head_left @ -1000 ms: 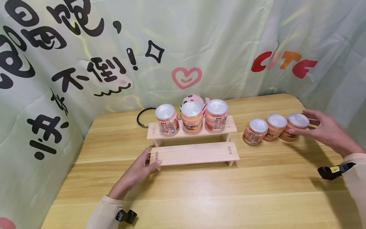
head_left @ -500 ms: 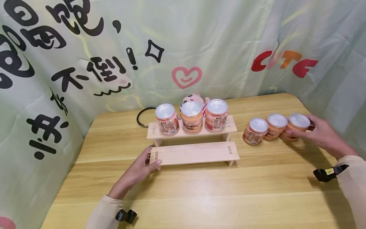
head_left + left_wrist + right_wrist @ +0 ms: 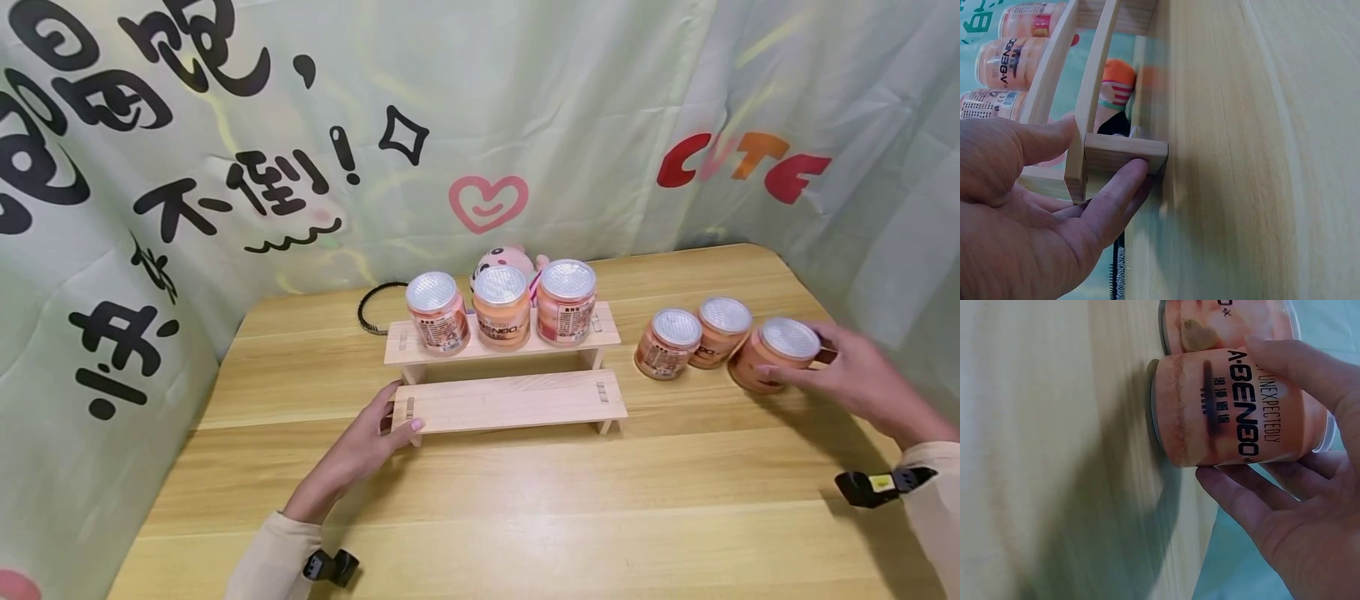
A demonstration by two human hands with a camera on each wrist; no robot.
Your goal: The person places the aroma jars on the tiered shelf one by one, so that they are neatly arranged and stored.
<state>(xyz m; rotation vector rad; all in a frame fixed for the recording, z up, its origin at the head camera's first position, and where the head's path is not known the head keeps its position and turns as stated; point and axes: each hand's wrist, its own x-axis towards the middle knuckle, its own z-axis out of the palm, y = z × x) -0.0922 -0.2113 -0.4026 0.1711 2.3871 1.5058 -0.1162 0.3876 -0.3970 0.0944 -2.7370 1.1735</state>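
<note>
My right hand (image 3: 862, 383) grips a peach-coloured plastic jar (image 3: 767, 367) with a clear lid, at the right of the table. In the right wrist view its thumb lies on one side of the "A-BENBO" label and its fingers on the other; the jar leans slightly. Two similar jars, a middle one (image 3: 718, 340) and a left one (image 3: 666, 352), stand beside it. My left hand (image 3: 366, 437) holds the left end of a two-step wooden rack (image 3: 510, 404), thumb on the lower board and fingers against the leg (image 3: 1125, 150).
Three more jars stand in a row on the upper step (image 3: 397, 342). Behind them sit a pink plush toy (image 3: 498, 257) and a black toothed headband (image 3: 363, 308). A printed curtain (image 3: 600, 125) borders the wooden table (image 3: 562, 517) at the back and sides.
My right hand has closed round the rightmost jar and shifted it slightly right and toward me, apart from the middle jar. The left hand and the rack stay put.
</note>
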